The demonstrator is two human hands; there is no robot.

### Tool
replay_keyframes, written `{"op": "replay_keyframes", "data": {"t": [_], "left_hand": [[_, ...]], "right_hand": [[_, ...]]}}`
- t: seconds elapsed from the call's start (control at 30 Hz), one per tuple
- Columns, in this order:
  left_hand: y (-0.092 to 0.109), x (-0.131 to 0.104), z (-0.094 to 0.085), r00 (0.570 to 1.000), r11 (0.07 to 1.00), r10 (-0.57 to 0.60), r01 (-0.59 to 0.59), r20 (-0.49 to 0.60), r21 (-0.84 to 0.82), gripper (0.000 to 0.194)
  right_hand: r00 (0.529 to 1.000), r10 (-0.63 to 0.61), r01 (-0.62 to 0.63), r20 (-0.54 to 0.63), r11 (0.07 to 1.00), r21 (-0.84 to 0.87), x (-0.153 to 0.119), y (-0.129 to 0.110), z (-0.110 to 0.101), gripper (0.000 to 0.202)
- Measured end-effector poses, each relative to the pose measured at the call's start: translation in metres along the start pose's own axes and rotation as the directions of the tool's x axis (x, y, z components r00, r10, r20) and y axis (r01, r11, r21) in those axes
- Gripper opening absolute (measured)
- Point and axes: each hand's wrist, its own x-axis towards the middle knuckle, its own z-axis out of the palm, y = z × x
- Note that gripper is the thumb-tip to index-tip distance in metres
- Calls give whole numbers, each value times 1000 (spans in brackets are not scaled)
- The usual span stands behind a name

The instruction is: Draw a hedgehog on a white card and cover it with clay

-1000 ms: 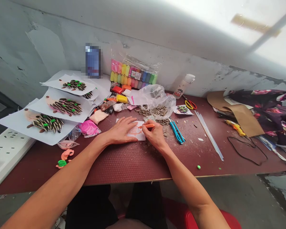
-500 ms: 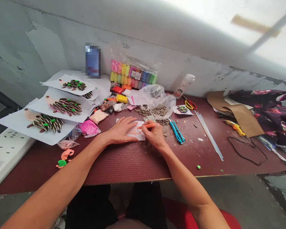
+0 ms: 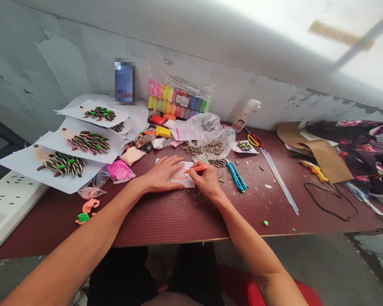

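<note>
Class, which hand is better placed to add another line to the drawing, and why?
Probably the right hand: it grips the pen at the drawing, while the left hand lies spread on the paper.

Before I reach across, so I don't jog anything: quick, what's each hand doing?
Left hand: open, fingers spread, resting on the small white paper.
Right hand: closed, holding an orange pen, tip at the paper.

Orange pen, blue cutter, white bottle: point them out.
Orange pen point(image 3: 201, 168): head view, on its barrel.
Blue cutter point(image 3: 236, 176): head view, on its handle.
White bottle point(image 3: 244, 114): head view, on its body.
</note>
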Motion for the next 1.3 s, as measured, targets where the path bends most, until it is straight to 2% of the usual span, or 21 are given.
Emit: {"op": "replay_keyframes", "data": {"t": [0.5,0.97,1.3], "left_hand": [[5,0,-4,999,1000,-25,25,43,-6,82],[-1,0,1,1000,1000,6,-6,-9,-5,78],[2,0,-1,1000,1000,-10,10,9,0,79]], "right_hand": [[1000,-7,6,2,1000,20,-1,-2,0,18],[1000,14,-13,16,1000,-17,-1,-2,1,17],[1000,7,-7,10,1000,-29,-2,-4,1,17]]}}
